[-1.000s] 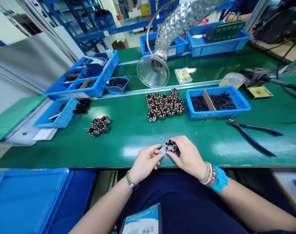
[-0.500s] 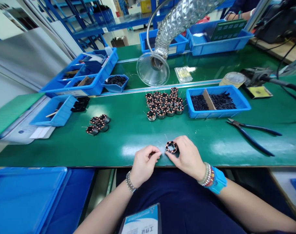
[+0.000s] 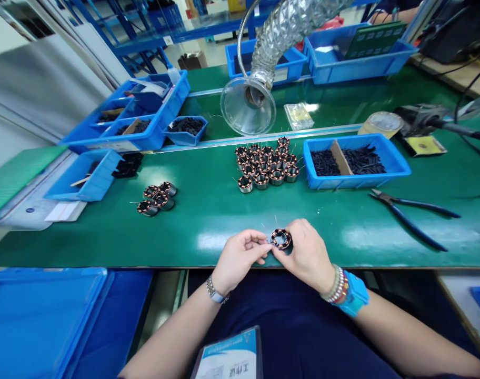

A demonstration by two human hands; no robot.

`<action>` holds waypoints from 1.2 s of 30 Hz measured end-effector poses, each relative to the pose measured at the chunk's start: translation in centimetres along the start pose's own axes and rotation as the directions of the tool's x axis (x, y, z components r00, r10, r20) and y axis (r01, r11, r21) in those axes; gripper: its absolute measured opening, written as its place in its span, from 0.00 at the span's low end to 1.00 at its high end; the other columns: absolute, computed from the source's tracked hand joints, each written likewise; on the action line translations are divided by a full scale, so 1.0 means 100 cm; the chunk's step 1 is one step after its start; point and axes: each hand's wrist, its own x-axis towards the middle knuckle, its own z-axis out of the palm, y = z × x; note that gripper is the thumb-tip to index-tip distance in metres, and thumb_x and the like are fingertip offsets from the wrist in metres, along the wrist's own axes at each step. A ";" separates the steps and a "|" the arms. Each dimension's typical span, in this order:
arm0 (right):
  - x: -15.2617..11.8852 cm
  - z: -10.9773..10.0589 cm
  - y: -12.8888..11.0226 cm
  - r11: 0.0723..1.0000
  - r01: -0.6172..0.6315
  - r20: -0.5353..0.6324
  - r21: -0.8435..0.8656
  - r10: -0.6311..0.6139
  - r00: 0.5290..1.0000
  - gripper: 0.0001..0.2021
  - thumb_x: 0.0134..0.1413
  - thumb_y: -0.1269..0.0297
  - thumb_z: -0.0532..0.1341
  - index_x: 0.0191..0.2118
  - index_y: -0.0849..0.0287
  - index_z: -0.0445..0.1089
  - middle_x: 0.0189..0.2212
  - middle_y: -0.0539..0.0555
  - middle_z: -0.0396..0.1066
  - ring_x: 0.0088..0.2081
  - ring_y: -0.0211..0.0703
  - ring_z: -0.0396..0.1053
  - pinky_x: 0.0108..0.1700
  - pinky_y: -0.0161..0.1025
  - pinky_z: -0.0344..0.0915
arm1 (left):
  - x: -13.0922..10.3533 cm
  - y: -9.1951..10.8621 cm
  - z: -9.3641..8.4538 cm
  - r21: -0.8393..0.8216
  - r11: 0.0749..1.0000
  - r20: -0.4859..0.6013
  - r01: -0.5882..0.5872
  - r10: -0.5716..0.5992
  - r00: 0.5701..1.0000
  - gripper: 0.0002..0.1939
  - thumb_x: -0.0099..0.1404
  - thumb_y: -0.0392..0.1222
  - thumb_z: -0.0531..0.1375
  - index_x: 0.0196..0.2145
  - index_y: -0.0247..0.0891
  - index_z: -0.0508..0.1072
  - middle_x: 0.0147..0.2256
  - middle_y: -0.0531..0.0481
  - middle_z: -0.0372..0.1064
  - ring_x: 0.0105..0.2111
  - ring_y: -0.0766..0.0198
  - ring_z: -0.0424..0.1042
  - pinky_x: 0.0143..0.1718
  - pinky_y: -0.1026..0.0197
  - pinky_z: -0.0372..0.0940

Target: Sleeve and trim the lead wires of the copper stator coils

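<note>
One coil ring (image 3: 281, 246) is between the two hands, near the front edge of the green bench (image 3: 200, 221), though whether it rests on the surface or is held slightly above it I cannot tell. The right hand (image 3: 307, 252) has hold of it, thumb at the near side and fingers curled round the right, this grip opened only as wide as the ring. The relation that matters is at the other side: the left hand (image 3: 240, 255) is just beside the ring's left edge, its thumb and forefinger tips close together; whether they touch the ring or pinch a fine wire is too small to see. The ring is round, with no long axis across, and its hole faces up, tipped a little toward the wearer; at least two thin wires (image 3: 275, 218) stick up beyond its far left side. Counting the rest, about fifteen similar rings (image 3: 261, 181) stand close together beyond the hands, and four more rings (image 3: 163, 202) form a group well off to the left. To the right are one pair of pliers (image 3: 387, 199), jaws apart, and one blue tray (image 3: 356, 181), its two compartments of black pieces parted by one cardboard divider (image 3: 341, 158).
</note>
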 end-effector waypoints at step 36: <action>-0.053 -0.107 0.161 0.784 -0.186 0.025 -0.591 0.249 0.968 0.31 0.56 0.47 0.38 0.46 0.70 0.61 0.31 0.67 0.63 0.36 0.62 0.65 0.33 0.52 0.62 | 0.017 0.009 0.011 0.003 0.999 -0.125 -0.037 0.037 0.991 0.08 0.53 0.40 0.60 0.29 0.32 0.70 0.17 0.56 0.62 0.17 0.74 0.61 0.18 0.72 0.59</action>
